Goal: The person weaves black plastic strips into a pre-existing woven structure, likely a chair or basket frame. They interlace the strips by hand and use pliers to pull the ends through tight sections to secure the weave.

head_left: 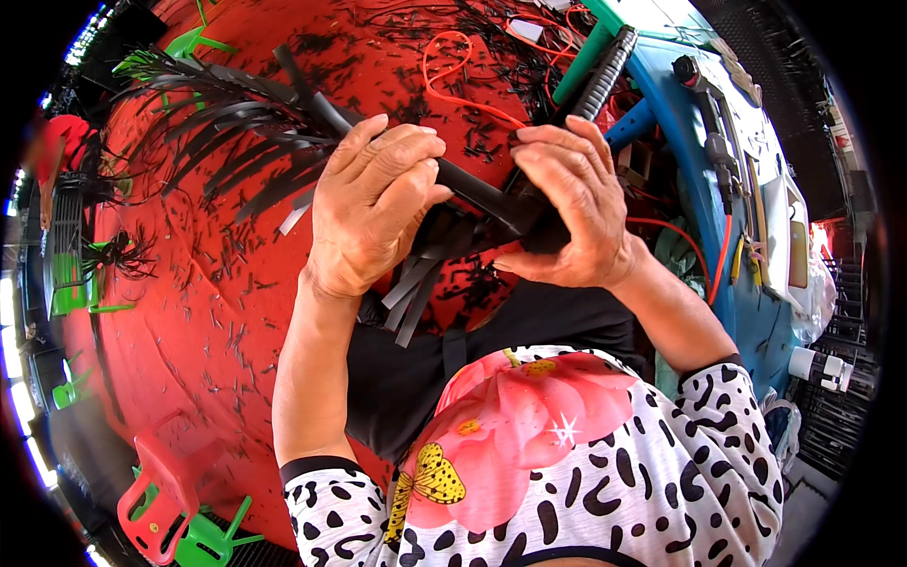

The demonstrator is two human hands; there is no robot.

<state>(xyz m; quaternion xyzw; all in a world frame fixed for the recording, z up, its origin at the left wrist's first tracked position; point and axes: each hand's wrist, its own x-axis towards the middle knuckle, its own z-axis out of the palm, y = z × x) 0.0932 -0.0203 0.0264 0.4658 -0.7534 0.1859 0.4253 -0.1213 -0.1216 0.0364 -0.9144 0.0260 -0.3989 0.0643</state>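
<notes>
A long black leaf-like frond [255,132], made of many narrow strips along a dark stem, slants across in front of me. My left hand [373,203] is closed around its stem, fingers curled over the top. The bare black stem [477,194] runs on toward my right hand [578,208]. That hand's fingers and thumb curve around the dark end of the stem; the exact contact is in shadow. Several cut grey-black strips [413,293] hang below, between my hands. A ribbed black tube [607,74] leans up just beyond my right fingers.
Black scraps lie scattered over the red floor [189,331]. An orange-red hose [430,76] loops beyond my hands. On the right, a blue table [685,123] holds a long grey-black tool [720,151] and a white tray [782,227]. A red chair [156,501] stands lower left; someone in red [64,142] is far left.
</notes>
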